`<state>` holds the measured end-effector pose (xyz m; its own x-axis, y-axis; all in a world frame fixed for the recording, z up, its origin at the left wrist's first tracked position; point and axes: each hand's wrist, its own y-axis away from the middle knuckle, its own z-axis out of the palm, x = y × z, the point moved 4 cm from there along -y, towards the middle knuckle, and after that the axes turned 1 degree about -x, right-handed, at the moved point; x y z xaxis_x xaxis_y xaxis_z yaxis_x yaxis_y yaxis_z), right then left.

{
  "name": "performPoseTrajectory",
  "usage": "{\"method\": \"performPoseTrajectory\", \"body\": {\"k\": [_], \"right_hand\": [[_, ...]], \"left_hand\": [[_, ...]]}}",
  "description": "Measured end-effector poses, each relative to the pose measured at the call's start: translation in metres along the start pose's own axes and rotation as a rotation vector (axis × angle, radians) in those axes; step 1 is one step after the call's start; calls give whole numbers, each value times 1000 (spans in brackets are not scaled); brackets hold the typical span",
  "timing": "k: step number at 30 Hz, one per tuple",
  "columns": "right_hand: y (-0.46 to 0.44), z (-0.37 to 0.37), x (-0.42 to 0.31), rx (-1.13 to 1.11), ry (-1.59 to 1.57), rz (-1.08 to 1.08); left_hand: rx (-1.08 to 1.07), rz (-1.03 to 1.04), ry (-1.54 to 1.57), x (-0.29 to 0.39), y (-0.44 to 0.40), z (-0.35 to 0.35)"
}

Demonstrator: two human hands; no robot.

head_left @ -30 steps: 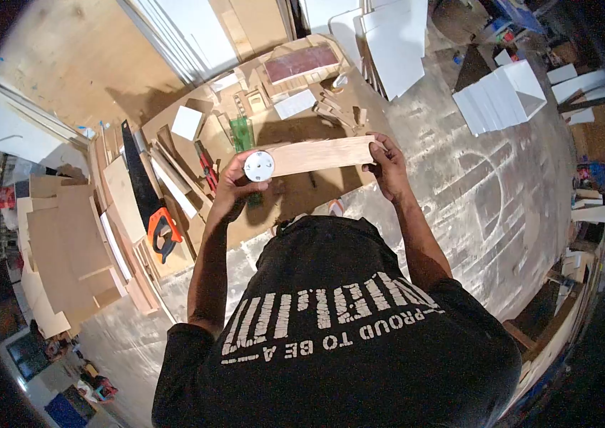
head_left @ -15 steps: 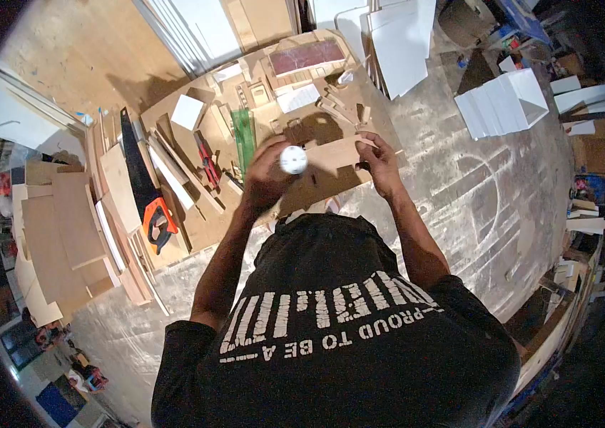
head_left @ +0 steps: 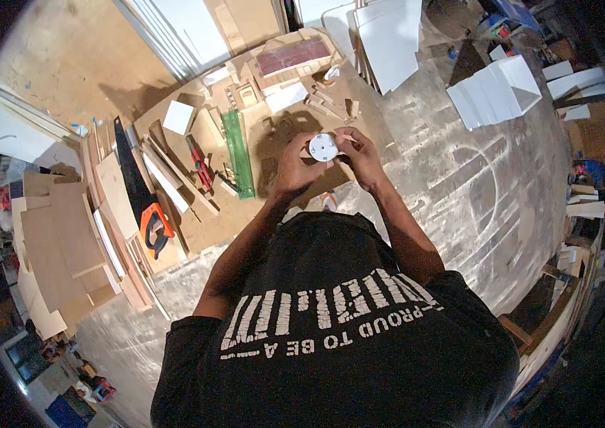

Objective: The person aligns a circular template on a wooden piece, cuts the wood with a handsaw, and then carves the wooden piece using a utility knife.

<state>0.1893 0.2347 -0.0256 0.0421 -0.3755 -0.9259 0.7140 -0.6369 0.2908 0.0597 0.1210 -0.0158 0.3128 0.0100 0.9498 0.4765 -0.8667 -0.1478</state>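
A round white disc with small dark marks (head_left: 323, 147) is held up between my two hands above the board. Its left edge is gripped by my left hand (head_left: 297, 165), fingers curled round it. My right hand (head_left: 362, 158) is closed at the right side of the disc, with a small piece of pale wood (head_left: 349, 137) showing at its fingertips. Most of that wood is hidden by the disc and fingers. On the board (head_left: 256, 214) below, a long green piece (head_left: 237, 153) lies left of my hands, beside a red tool (head_left: 200, 164).
A handsaw with an orange handle (head_left: 154, 227) lies at the left among wood strips. Small wood offcuts (head_left: 325, 105) and a dark red panel (head_left: 293, 56) are beyond my hands. White sheets (head_left: 388, 43) stand behind, and a white box (head_left: 495, 93) sits at the right.
My left hand has moved right with the disc, closer to my right hand. The wood piece, earlier seen lengthwise between the hands, now shows only a small part. My right hand has shifted left.
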Motion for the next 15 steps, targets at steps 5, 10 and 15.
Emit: {"method": "performPoseTrajectory", "body": {"k": [5,10,15], "right_hand": [[-2,0,10,-13,180,-103],[-5,8,-10,-89,70,-31],[-25,24,-18,-126,133,-77]], "left_hand": [[54,73,-70,17,4,-3],[-136,-288,201,-10,8,-28],[-137,-330,275,-24,2,-38]]}}
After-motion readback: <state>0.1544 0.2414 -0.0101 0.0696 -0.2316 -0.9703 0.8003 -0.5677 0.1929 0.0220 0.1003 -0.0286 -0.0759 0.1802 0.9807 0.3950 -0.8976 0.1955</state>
